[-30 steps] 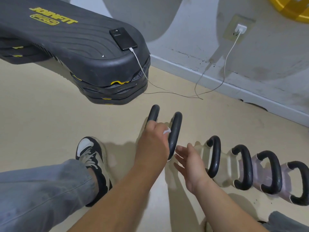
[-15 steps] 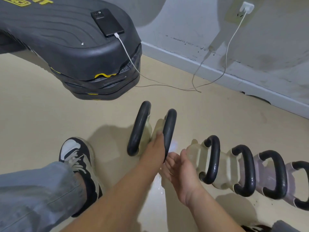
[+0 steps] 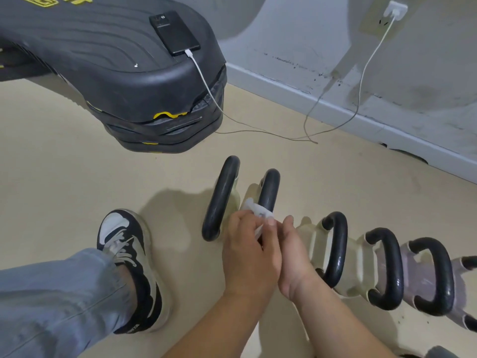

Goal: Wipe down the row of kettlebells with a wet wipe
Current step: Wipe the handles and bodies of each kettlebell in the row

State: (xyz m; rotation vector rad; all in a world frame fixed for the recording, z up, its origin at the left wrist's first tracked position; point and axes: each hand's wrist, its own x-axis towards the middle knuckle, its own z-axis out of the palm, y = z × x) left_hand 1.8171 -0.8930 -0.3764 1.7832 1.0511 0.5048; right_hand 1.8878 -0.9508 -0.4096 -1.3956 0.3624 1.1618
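A row of pale kettlebells with black handles runs across the floor from centre to lower right. The leftmost kettlebell [image 3: 220, 200] and the second kettlebell [image 3: 269, 188] stand apart from the third kettlebell [image 3: 334, 248] and those beyond it. My left hand [image 3: 249, 250] pinches a white wet wipe [image 3: 256, 210] against the lower part of the second kettlebell's handle. My right hand [image 3: 294, 254] is pressed beside the left, its fingertips at the wipe; whether they grip it is unclear.
A stack of black aerobic step platforms [image 3: 124, 73] sits at upper left with a phone [image 3: 174, 32] charging on top. Its white cable [image 3: 361, 81] trails over the floor to a wall charger [image 3: 395, 10]. My left shoe [image 3: 131, 264] is planted left of the kettlebells.
My left hand rose from between the first two kettlebells and now holds the wipe at the second handle. My right hand moved in against it. The view shifted slightly.
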